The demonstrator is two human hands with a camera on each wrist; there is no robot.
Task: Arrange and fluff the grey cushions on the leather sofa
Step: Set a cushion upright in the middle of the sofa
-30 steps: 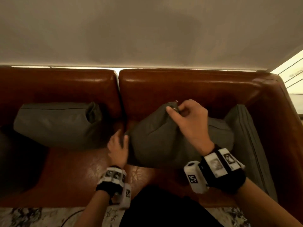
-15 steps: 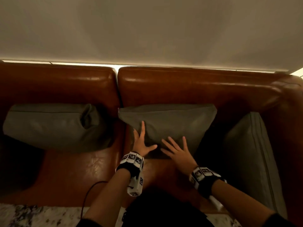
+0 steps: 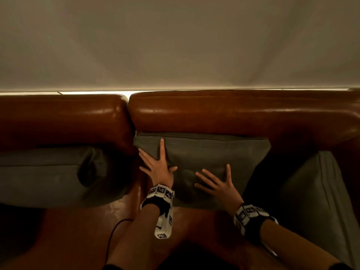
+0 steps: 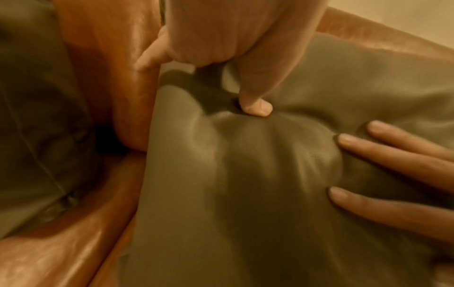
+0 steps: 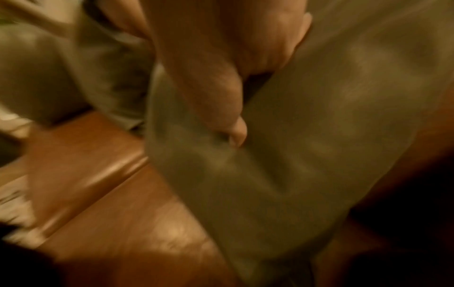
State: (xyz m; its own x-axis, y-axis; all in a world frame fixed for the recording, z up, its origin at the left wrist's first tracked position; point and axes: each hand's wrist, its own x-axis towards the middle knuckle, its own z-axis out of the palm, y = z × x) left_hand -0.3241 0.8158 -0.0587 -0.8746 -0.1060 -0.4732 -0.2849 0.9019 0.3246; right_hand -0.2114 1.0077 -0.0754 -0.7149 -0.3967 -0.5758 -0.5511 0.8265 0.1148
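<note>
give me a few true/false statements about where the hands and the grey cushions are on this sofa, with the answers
1. Both hands lie flat with spread fingers on the middle cushion. True: the left hand and the right hand both press its front face.
2. The middle cushion lies flat on the seat. False: it stands leaning against the sofa backrest.
3. The right hand grips a corner of the cushion. False: its fingers are straight and pinch nothing.
4. Another grey cushion sits left of the one being pressed. True.
5. The cushion at the right end is touched by the right hand. False: it stands apart, untouched.
</note>
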